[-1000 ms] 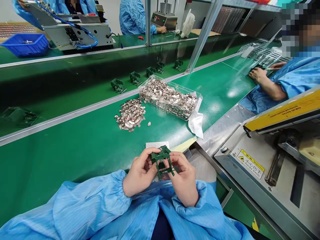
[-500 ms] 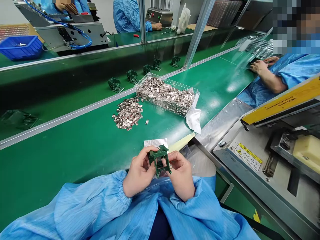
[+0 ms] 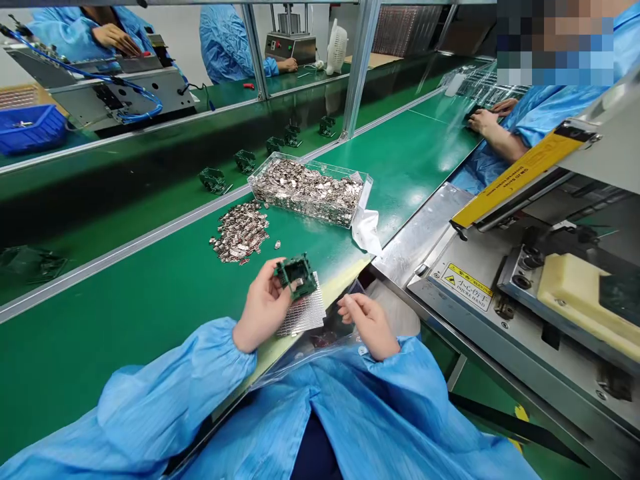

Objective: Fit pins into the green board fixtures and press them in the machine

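My left hand [image 3: 263, 307] grips a dark green plastic frame [image 3: 298, 275] with an open middle, holding it up above the table edge. Below the frame lies a silvery sheet [image 3: 306, 313] marked with rows of small segments. To the right, apart from the frame, my right hand [image 3: 370, 321] hovers over a clear plastic bag [image 3: 333, 333] at the table's edge. Its thumb and fingers are pinched together, and whatever is between them is too small to make out. Beyond my hands, a pile of small metal pieces [image 3: 241, 232] lies on the green table, one piece [image 3: 277, 245] apart from it.
A clear box [image 3: 367, 193] full of metal pieces stands beside the pile, white paper [image 3: 367, 233] at its corner. Several green frames [image 3: 214, 180] line the far strip. A machine [image 3: 450, 287] with a yellow bar stands right. A co-worker's hands [image 3: 485, 120] work further back.
My right hand has let go of the green frame and moved away to the right. My left hand has lifted the tilted frame, uncovering the silvery sheet. The whole view has shifted.
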Action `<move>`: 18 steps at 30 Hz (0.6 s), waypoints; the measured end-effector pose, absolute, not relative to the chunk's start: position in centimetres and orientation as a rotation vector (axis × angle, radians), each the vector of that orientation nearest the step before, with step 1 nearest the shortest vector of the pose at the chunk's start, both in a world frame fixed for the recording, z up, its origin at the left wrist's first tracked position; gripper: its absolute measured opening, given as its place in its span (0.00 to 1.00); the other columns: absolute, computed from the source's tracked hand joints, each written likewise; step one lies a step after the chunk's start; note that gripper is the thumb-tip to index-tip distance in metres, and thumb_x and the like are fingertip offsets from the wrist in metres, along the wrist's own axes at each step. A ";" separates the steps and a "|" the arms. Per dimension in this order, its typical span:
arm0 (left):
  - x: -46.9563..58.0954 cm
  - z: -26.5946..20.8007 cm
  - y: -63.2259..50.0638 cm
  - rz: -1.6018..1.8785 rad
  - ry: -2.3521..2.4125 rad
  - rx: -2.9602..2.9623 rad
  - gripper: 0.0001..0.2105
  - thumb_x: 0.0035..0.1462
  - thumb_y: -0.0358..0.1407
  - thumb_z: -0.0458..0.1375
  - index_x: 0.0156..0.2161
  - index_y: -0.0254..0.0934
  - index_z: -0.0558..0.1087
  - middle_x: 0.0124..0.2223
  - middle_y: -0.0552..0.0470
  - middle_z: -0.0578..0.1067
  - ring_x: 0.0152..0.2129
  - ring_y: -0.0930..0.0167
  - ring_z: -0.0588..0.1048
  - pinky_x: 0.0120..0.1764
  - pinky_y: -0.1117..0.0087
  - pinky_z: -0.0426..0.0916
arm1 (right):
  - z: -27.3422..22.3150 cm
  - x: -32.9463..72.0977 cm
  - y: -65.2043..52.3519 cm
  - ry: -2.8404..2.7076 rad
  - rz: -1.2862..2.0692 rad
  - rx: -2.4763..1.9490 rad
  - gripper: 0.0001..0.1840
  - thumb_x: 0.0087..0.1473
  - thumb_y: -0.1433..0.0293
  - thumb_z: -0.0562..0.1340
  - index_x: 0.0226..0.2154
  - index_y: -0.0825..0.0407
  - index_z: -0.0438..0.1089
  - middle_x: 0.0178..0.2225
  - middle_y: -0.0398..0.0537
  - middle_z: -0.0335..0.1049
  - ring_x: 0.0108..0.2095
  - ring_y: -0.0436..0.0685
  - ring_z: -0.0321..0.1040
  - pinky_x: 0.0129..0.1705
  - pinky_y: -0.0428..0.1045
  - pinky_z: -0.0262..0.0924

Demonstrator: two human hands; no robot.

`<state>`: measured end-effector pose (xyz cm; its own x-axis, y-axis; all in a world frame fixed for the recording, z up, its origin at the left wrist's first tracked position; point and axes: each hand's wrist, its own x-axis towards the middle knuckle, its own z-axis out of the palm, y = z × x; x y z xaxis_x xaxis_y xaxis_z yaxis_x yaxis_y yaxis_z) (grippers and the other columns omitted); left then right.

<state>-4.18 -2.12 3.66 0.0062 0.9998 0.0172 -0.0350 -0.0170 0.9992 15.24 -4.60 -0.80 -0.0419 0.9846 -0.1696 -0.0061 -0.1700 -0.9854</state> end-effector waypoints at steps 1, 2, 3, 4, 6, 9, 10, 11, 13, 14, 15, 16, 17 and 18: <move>-3.9 3.4 -1.4 1.247 1.161 1.205 0.20 0.50 0.40 0.64 0.45 0.36 0.64 0.37 0.51 0.73 0.32 0.71 0.75 0.37 0.70 0.72 | -1.5 15.2 -4.4 -1.197 1.432 -1.292 0.29 0.49 0.43 0.62 0.27 0.54 0.73 0.23 0.48 0.72 0.23 0.52 0.67 0.27 0.48 0.65; -3.5 3.0 -0.8 1.254 1.147 1.223 0.19 0.50 0.39 0.64 0.44 0.36 0.65 0.37 0.52 0.73 0.33 0.71 0.74 0.38 0.70 0.72 | -2.2 15.0 -4.4 -1.240 1.485 -1.264 0.30 0.49 0.42 0.62 0.25 0.54 0.73 0.22 0.48 0.71 0.22 0.52 0.66 0.27 0.48 0.65; -3.1 2.6 -0.3 1.256 1.131 1.243 0.19 0.49 0.39 0.65 0.44 0.36 0.66 0.36 0.52 0.73 0.33 0.72 0.74 0.38 0.71 0.71 | -2.8 14.6 -4.4 -1.264 1.516 -1.235 0.30 0.48 0.42 0.63 0.23 0.54 0.73 0.21 0.47 0.71 0.22 0.53 0.66 0.27 0.48 0.65; -2.8 2.1 0.0 1.251 1.115 1.259 0.18 0.49 0.38 0.65 0.44 0.36 0.66 0.36 0.52 0.73 0.32 0.72 0.74 0.37 0.72 0.71 | -3.2 14.2 -4.6 -1.272 1.523 -1.212 0.29 0.48 0.43 0.63 0.23 0.53 0.73 0.21 0.47 0.71 0.22 0.53 0.66 0.27 0.48 0.65; -2.2 1.2 0.2 1.228 1.087 1.287 0.18 0.50 0.37 0.64 0.45 0.36 0.65 0.36 0.53 0.73 0.32 0.72 0.74 0.36 0.73 0.70 | -4.0 13.2 -5.2 -1.274 1.509 -1.188 0.27 0.49 0.44 0.63 0.24 0.53 0.72 0.21 0.46 0.71 0.23 0.53 0.67 0.28 0.48 0.65; -2.1 0.3 0.0 1.196 1.070 1.333 0.17 0.54 0.34 0.61 0.48 0.37 0.65 0.37 0.52 0.74 0.33 0.73 0.74 0.37 0.74 0.70 | -4.9 12.1 -6.3 -1.263 1.450 -1.191 0.26 0.52 0.45 0.60 0.26 0.52 0.71 0.22 0.45 0.69 0.24 0.53 0.66 0.29 0.48 0.63; -2.1 0.1 -0.1 1.189 1.068 1.348 0.17 0.55 0.33 0.60 0.49 0.37 0.65 0.38 0.52 0.74 0.34 0.73 0.74 0.38 0.74 0.70 | -5.2 11.9 -6.7 -1.266 1.424 -1.198 0.26 0.54 0.45 0.59 0.27 0.52 0.70 0.22 0.45 0.68 0.24 0.53 0.65 0.29 0.48 0.62; -2.2 0.0 -0.2 1.185 1.068 1.359 0.17 0.55 0.32 0.59 0.49 0.37 0.64 0.38 0.52 0.74 0.34 0.74 0.74 0.38 0.75 0.70 | -5.5 11.7 -6.9 -1.274 1.394 -1.206 0.26 0.55 0.45 0.58 0.26 0.52 0.69 0.23 0.45 0.68 0.25 0.53 0.64 0.29 0.48 0.61; -2.4 0.0 -0.2 1.180 1.071 1.363 0.17 0.56 0.32 0.59 0.50 0.38 0.65 0.39 0.52 0.74 0.35 0.74 0.74 0.38 0.75 0.69 | -6.1 11.7 -7.3 -1.302 1.333 -1.231 0.27 0.56 0.45 0.55 0.25 0.51 0.68 0.23 0.45 0.66 0.26 0.53 0.63 0.30 0.48 0.60; -2.4 0.0 -0.2 1.182 1.072 1.360 0.17 0.55 0.32 0.59 0.50 0.37 0.65 0.39 0.52 0.74 0.35 0.74 0.74 0.38 0.76 0.69 | -6.4 11.8 -7.5 -1.321 1.307 -1.247 0.28 0.57 0.45 0.54 0.24 0.51 0.67 0.23 0.45 0.65 0.26 0.53 0.63 0.30 0.48 0.59; -2.5 0.0 -0.1 1.187 1.075 1.354 0.17 0.55 0.32 0.59 0.50 0.37 0.65 0.39 0.52 0.74 0.35 0.74 0.74 0.38 0.76 0.69 | -6.6 12.1 -7.5 -1.344 1.291 -1.264 0.28 0.57 0.45 0.53 0.24 0.51 0.67 0.23 0.45 0.65 0.26 0.53 0.63 0.29 0.48 0.59; -2.5 0.0 -0.1 1.196 1.080 1.345 0.17 0.55 0.33 0.60 0.50 0.37 0.65 0.39 0.52 0.74 0.34 0.74 0.74 0.38 0.76 0.69 | -6.8 12.4 -7.5 -1.371 1.287 -1.279 0.28 0.58 0.46 0.53 0.23 0.51 0.67 0.22 0.45 0.65 0.25 0.53 0.63 0.29 0.48 0.59; -2.5 0.0 -0.1 1.206 1.083 1.335 0.17 0.55 0.34 0.60 0.50 0.37 0.65 0.38 0.52 0.74 0.34 0.75 0.74 0.37 0.76 0.69 | -7.0 12.8 -7.4 -1.404 1.293 -1.294 0.28 0.58 0.47 0.53 0.24 0.51 0.68 0.22 0.46 0.66 0.24 0.53 0.64 0.28 0.48 0.59; -2.4 0.1 0.0 1.220 1.085 1.326 0.17 0.55 0.35 0.61 0.49 0.37 0.65 0.37 0.52 0.74 0.33 0.75 0.73 0.37 0.76 0.69 | -7.1 13.2 -7.3 -1.441 1.307 -1.309 0.27 0.58 0.48 0.54 0.24 0.52 0.69 0.21 0.46 0.68 0.24 0.54 0.65 0.27 0.47 0.59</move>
